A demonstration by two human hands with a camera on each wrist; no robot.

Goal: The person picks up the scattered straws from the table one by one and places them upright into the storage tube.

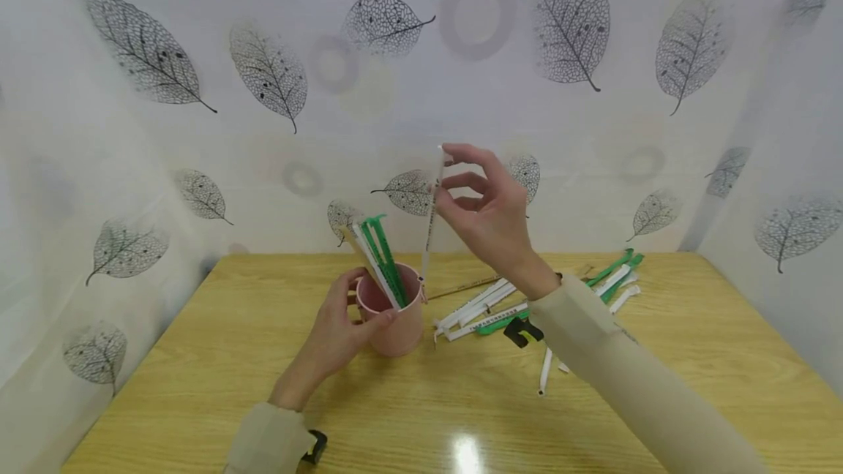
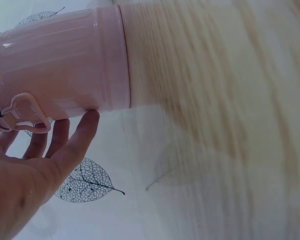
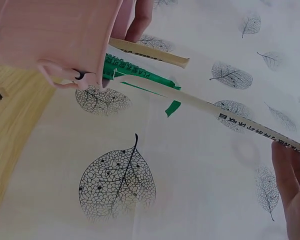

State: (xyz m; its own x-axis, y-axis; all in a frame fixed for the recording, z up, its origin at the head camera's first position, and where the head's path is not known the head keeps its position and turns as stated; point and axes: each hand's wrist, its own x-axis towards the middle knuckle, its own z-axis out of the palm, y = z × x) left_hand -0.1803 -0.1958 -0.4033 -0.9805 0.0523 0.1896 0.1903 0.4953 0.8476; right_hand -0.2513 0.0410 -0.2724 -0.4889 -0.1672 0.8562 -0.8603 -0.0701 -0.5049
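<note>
The left hand (image 1: 334,333) is gripping a shiny round pink cup (image 1: 399,333). The right hand (image 1: 489,216) is pinching a long thin white straw (image 1: 431,225), which is standing almost upright, low end pointing down beside the cup.

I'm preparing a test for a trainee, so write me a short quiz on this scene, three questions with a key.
1. Who grips the pink cup? A) neither hand, B) only the left hand, C) both hands.
2. True or false: every straw in the cup is white.
3. What colour is the straw that the right hand pinches?

Key:
1. B
2. False; green straws stand in it too.
3. White
</note>
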